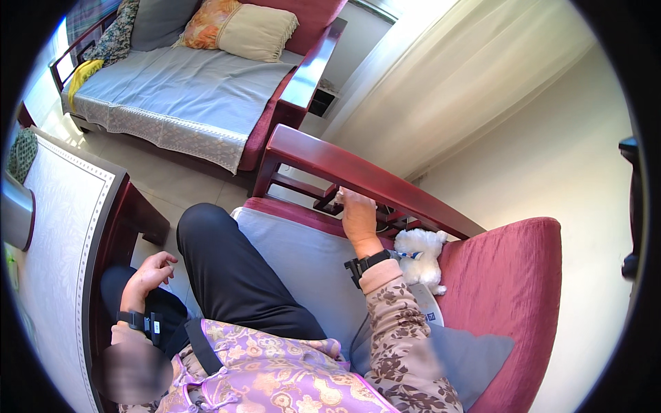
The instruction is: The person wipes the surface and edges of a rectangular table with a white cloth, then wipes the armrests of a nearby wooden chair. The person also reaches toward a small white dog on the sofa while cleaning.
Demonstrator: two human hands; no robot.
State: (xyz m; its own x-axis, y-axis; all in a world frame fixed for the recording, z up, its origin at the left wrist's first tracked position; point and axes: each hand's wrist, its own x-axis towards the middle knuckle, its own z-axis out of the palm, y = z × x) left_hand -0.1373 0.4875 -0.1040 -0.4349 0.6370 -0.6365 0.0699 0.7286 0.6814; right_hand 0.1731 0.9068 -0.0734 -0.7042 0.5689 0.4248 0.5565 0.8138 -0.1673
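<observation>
My right hand point(360, 212) reaches to the wooden lattice under the dark red armrest point(356, 168) of the sofa I sit on. A small crumpled whitish piece, a cloth or tissue point(339, 196), shows at its fingertips against the lattice. Most of that piece is hidden by the hand. Just behind the wrist, a white plush toy point(421, 255) leans in the corner between armrest and red backrest point(506, 268). My left hand point(152, 271) hovers over my left leg, beside the coffee table, with fingers loosely apart and nothing in them.
The coffee table point(67, 191) with a pale patterned cover stands at my left, bearing a metallic cylindrical object point(15, 211). A second sofa point(191, 88) with cushions is ahead. A grey cushion point(467, 356) lies behind my right arm. Pale curtains point(413, 98) hang beyond the armrest.
</observation>
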